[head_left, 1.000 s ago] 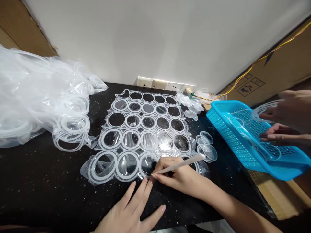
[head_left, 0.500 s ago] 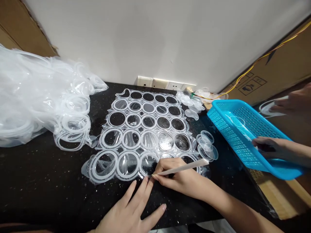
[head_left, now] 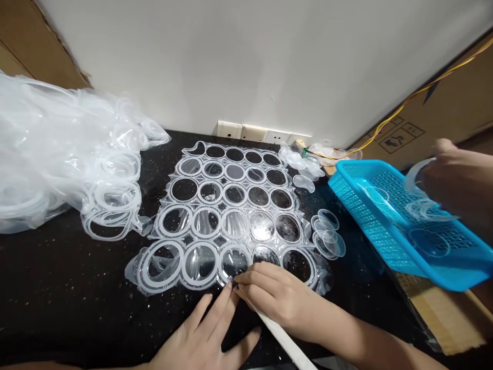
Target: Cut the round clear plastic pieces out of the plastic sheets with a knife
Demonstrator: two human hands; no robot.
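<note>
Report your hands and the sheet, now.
Left hand flat at the lower edge of the clear plastic sheet. right hand gripping a pale stick. Co-worker's hand apart, over the blue basket.

From my end I count two hands (head_left: 202, 329) on the near side of the table (head_left: 57, 293), plus one more hand (head_left: 458, 180) from a co-worker at the right. One pale stick (head_left: 285, 334) sits in the right of the near pair. There's one clear plastic sheet (head_left: 222, 226) with twenty-five round openings, five rows of five. I see one blue basket (head_left: 346, 190) holding at least three clear rings (head_left: 429, 242), and one heaped pile of plastic offcuts (head_left: 42, 154). Two clusters of loose clear discs (head_left: 325, 234) overlap too much to count. Behind them are four wall socket plates (head_left: 252, 133) and one yellow cable (head_left: 408, 105).
</note>
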